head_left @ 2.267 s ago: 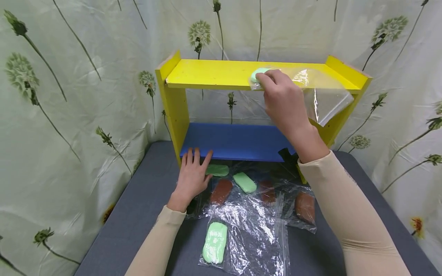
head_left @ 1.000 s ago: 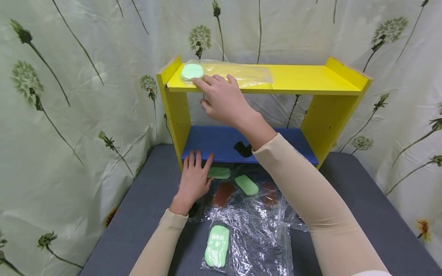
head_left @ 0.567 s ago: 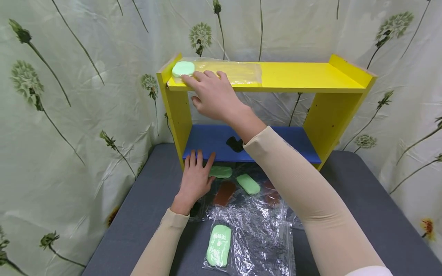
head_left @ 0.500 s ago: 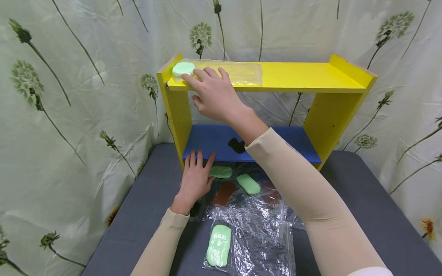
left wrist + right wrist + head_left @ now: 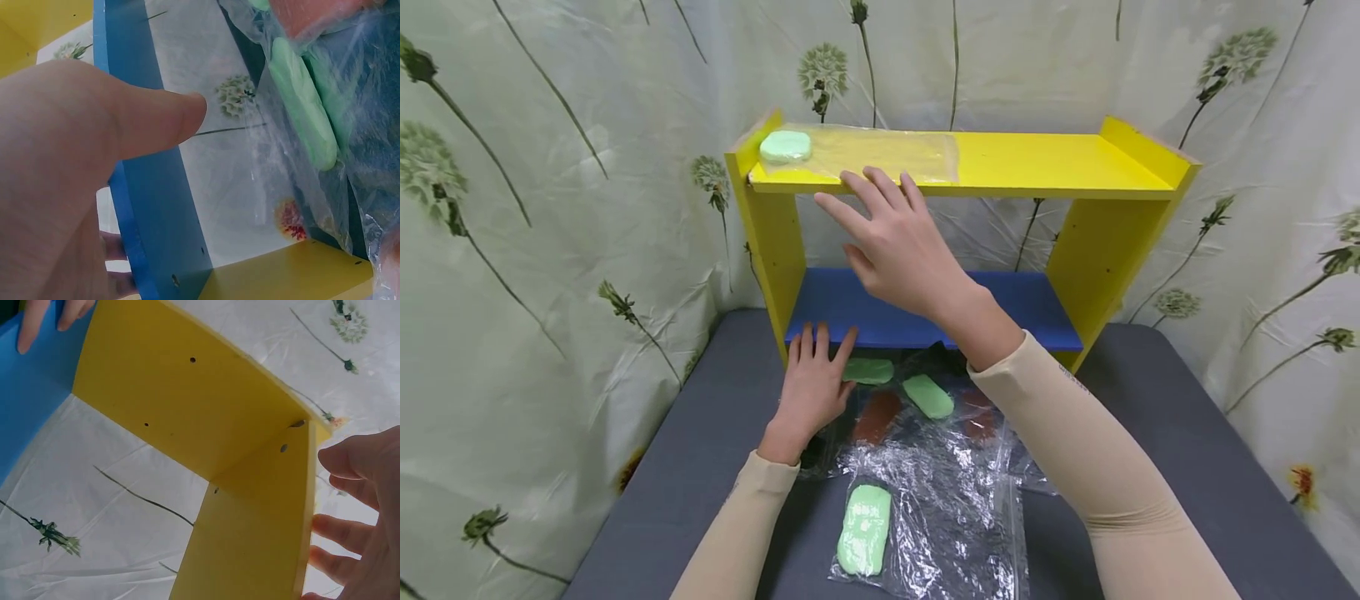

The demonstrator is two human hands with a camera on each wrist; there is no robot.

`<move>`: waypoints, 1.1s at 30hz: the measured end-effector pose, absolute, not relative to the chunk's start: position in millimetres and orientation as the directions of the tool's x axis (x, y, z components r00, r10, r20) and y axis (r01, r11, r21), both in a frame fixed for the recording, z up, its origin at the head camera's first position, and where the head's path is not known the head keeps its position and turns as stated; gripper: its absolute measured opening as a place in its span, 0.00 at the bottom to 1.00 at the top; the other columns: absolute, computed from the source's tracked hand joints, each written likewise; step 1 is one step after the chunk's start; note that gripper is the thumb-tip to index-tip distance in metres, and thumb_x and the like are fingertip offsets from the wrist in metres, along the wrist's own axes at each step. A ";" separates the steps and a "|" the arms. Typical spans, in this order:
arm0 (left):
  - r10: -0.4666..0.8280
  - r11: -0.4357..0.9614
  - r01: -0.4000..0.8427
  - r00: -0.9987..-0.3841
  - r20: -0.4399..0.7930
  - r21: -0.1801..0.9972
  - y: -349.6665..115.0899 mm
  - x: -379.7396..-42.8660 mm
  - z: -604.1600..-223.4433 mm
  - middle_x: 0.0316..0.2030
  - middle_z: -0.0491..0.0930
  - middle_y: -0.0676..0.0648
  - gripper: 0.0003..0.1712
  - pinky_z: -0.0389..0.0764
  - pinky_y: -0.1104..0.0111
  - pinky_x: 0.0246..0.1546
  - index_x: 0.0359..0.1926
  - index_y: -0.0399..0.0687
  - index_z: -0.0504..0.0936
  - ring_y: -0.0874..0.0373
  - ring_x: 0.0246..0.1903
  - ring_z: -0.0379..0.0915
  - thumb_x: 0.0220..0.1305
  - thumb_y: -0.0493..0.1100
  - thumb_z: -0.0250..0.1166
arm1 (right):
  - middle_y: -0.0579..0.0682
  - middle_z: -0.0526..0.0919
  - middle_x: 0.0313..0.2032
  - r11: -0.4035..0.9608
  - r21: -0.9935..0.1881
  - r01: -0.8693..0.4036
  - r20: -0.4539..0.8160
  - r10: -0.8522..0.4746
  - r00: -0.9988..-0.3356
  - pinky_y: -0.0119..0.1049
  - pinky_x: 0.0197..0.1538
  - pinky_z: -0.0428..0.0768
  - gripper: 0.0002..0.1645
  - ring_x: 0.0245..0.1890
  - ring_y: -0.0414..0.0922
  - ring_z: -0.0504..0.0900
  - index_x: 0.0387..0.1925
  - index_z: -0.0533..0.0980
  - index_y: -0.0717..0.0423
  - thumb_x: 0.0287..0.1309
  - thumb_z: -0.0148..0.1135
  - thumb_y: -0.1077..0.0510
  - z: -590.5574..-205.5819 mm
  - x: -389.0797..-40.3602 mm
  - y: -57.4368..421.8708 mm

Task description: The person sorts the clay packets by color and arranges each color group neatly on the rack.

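Note:
A pale green rounded block point(image 5: 786, 147), soap-like, lies in a clear plastic bag point(image 5: 887, 154) at the left end of the yellow top shelf point(image 5: 1037, 158). My right hand point(image 5: 898, 242) is just in front of that shelf's edge, fingers spread and holding nothing, apart from the block. In the right wrist view, its fingers point(image 5: 344, 531) show beside the yellow board. My left hand point(image 5: 811, 387) rests with straight fingers on the front edge of the blue lower shelf point(image 5: 850, 308). The left wrist view shows its thumb point(image 5: 162, 119) stretched out beneath the blue board.
On the grey table point(image 5: 700, 467) before the shelf lie several bagged blocks: a near green block point(image 5: 864, 530), a middle green block point(image 5: 928, 396), a far green block point(image 5: 870, 371) and a reddish-brown block point(image 5: 877, 417). A flowered curtain point(image 5: 625, 208) hangs behind.
My right hand carried the bagged green block leftward along the top shelf, laid it at the left end, then let go and drew back down and right. My left hand stayed put.

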State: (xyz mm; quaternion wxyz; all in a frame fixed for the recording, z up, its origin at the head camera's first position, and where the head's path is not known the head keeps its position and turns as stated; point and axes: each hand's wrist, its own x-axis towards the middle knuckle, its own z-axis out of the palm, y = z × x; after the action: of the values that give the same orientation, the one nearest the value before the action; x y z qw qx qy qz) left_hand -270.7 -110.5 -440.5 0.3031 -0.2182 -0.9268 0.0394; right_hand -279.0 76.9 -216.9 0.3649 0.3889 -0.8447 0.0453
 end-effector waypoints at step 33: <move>0.437 0.898 0.408 -0.795 0.420 -0.163 -116.0 -270.9 -434.6 0.70 0.57 0.28 0.54 0.58 0.41 0.67 0.79 0.55 0.57 0.29 0.70 0.52 0.58 0.61 0.72 | 0.56 0.63 0.73 0.752 -0.037 -0.658 0.590 -0.515 -0.621 0.66 0.68 0.60 0.42 0.74 0.58 0.57 0.75 0.64 0.43 0.63 0.68 0.44 -353.6 -193.7 138.8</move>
State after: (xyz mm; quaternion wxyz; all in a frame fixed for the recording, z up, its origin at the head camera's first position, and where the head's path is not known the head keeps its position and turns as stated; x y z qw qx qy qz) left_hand -270.9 -116.0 -434.6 0.2294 -0.2231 -0.9469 0.0318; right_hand -193.7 138.8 -353.6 0.2848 0.3290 -0.8916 0.1257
